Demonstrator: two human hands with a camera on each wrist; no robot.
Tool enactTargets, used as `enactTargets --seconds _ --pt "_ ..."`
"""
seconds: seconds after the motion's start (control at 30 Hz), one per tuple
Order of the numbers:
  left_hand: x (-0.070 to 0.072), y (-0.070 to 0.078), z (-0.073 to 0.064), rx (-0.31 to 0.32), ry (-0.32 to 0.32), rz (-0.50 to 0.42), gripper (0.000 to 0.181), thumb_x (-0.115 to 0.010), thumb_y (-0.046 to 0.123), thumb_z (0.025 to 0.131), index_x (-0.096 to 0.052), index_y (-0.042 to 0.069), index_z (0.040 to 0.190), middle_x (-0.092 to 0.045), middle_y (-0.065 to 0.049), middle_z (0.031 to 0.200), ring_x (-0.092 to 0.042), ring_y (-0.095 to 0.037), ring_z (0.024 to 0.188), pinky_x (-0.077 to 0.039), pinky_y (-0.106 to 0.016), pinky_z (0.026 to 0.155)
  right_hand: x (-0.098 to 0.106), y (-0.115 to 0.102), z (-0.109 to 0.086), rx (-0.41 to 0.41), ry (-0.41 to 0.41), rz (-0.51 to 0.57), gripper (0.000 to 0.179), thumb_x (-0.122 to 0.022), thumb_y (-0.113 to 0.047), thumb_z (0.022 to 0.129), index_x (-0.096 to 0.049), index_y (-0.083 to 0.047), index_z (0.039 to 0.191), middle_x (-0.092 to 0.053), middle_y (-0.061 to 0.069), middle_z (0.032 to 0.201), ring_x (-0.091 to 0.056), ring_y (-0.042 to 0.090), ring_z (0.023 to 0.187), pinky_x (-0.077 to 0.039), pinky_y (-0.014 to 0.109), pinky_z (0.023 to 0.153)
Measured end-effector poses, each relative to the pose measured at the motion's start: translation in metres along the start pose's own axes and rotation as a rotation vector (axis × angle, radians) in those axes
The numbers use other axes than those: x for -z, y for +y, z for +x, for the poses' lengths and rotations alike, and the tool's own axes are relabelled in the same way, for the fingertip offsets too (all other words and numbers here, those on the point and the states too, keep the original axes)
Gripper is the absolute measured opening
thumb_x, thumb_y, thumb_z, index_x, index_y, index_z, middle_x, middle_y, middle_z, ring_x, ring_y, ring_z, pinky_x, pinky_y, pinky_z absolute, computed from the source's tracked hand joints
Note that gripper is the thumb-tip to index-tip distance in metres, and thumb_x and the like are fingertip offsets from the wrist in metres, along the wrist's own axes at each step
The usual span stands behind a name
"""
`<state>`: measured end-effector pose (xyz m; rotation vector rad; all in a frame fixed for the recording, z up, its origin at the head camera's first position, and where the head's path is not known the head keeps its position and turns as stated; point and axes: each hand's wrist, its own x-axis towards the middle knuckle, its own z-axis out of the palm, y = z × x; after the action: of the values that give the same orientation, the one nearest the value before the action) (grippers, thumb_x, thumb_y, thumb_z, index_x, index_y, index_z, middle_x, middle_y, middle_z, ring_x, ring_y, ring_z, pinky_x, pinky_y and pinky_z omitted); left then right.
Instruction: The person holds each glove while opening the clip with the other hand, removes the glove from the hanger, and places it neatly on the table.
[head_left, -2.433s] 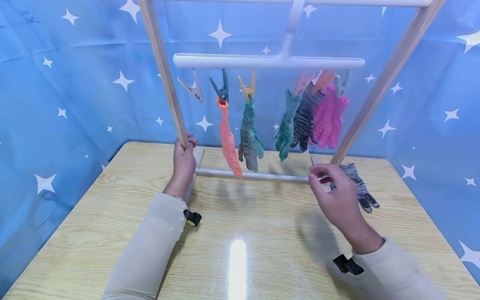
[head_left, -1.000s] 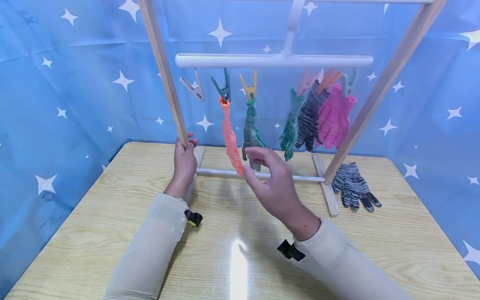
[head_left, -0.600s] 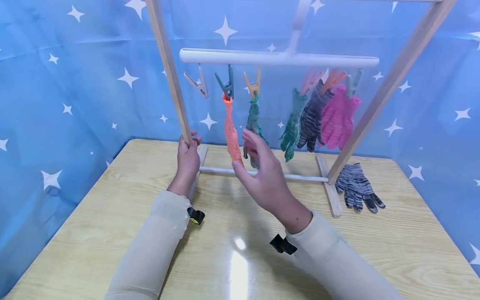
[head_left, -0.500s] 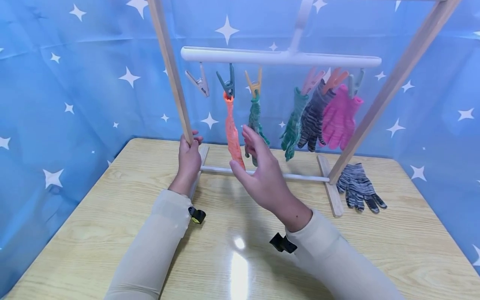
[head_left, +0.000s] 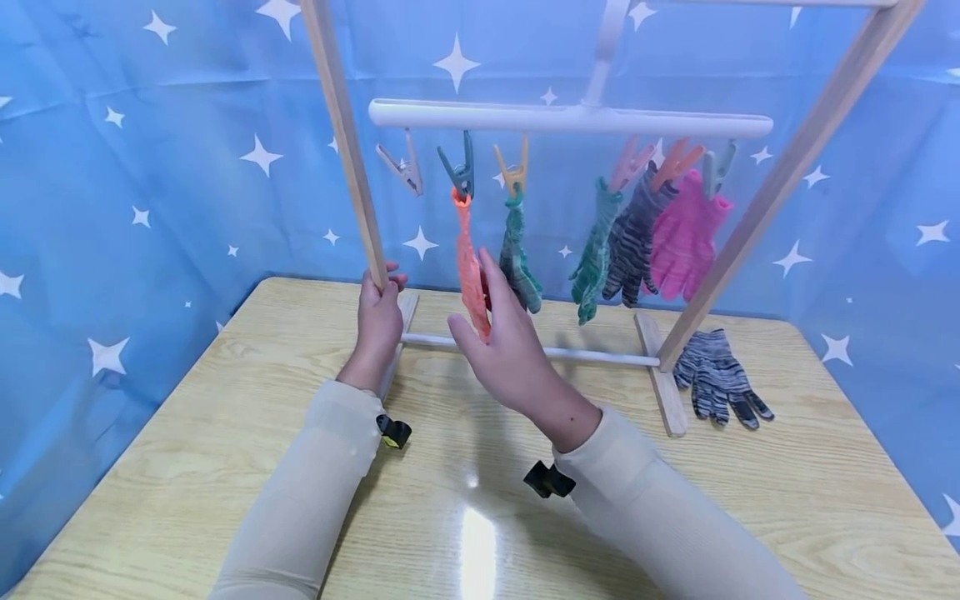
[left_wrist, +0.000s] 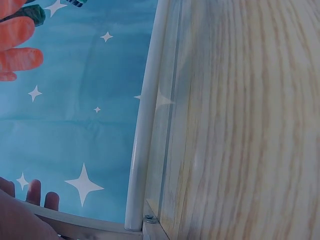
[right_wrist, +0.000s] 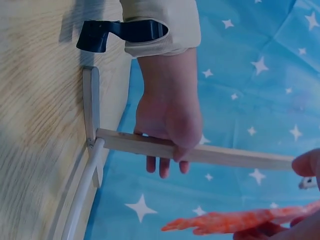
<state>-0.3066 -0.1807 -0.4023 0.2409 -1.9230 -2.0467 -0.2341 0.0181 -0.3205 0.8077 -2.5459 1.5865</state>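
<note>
My left hand (head_left: 380, 321) grips the left wooden post (right_wrist: 225, 155) of a drying rack, its fingers curled round it. An orange glove (head_left: 471, 275) hangs by its cuff from a dark teal clothespin (head_left: 459, 171). Around the glove's lower part is my right hand (head_left: 506, 342), its fingers behind the glove and its thumb apart from it on the near side. In the right wrist view, those fingers lie against the glove. To the right hangs a green-grey glove (head_left: 517, 258) from a yellow clothespin (head_left: 513, 173).
A white hanger bar (head_left: 570, 117) carries the clothespins; the leftmost, a pale clothespin (head_left: 405, 169), holds nothing. Further right hang a green glove (head_left: 595, 250), a black-grey glove (head_left: 632, 242) and a pink glove (head_left: 686, 237). Another striped glove (head_left: 716, 375) lies on the table (head_left: 225, 433).
My right hand has moved left from near the right post, past the green-grey glove, to the orange glove. My left hand stays on the post.
</note>
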Motion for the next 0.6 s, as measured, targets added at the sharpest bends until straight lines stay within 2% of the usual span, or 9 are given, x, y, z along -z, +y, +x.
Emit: enactTargets --seconds 0.13,0.23,0.33,0.43,0.6 --pt "0.001 -0.002 0.000 -0.007 -0.004 -0.012 0.027 -0.031 0.015 0.110 -0.042 0.011 0.134 -0.053 -0.011 0.124 -0.044 -0.032 0.136 -0.027 -0.040 0.120 -0.002 0.002 0.006 0.010 0.023 -0.002 0.078 -0.058 -0.023 0.101 -0.009 -0.020 0.162 -0.034 0.006 0.158 -0.041 0.021 0.141 -0.044 0.046 0.112" --pt "0.002 -0.002 0.001 -0.007 -0.008 -0.012 0.028 -0.031 0.014 0.110 -0.041 0.010 0.135 -0.052 -0.012 0.124 -0.044 -0.032 0.136 -0.026 -0.041 0.120 -0.003 0.003 0.009 0.028 0.045 -0.001 0.074 -0.056 -0.018 0.102 -0.013 -0.015 0.161 -0.041 0.009 0.153 -0.046 0.022 0.137 -0.045 0.043 0.111" --pt "0.001 -0.002 0.001 -0.006 -0.007 -0.013 0.027 -0.031 0.014 0.110 -0.041 0.011 0.135 -0.053 -0.005 0.118 -0.045 -0.032 0.136 -0.026 -0.040 0.120 -0.004 0.004 0.011 0.038 0.073 -0.002 0.069 -0.054 -0.017 0.103 -0.017 -0.015 0.161 -0.046 0.010 0.149 -0.050 0.021 0.131 -0.048 0.042 0.107" --pt "0.000 -0.002 0.002 -0.008 -0.003 -0.013 0.028 -0.031 0.014 0.109 -0.042 0.011 0.135 -0.053 -0.002 0.115 -0.045 -0.031 0.136 -0.026 -0.041 0.120 -0.005 0.004 0.014 0.050 0.107 -0.007 0.064 -0.053 -0.017 0.103 -0.022 -0.013 0.160 -0.054 0.010 0.138 -0.056 0.020 0.120 -0.052 0.040 0.101" --pt "0.000 -0.003 0.003 0.001 -0.001 0.000 0.028 -0.032 0.014 0.109 -0.042 0.010 0.135 -0.053 -0.011 0.123 -0.047 -0.028 0.134 -0.025 -0.040 0.121 -0.007 0.005 0.016 0.057 0.162 -0.007 0.060 -0.057 -0.018 0.102 -0.032 -0.011 0.156 -0.064 0.007 0.117 -0.060 0.018 0.104 -0.055 0.038 0.087"
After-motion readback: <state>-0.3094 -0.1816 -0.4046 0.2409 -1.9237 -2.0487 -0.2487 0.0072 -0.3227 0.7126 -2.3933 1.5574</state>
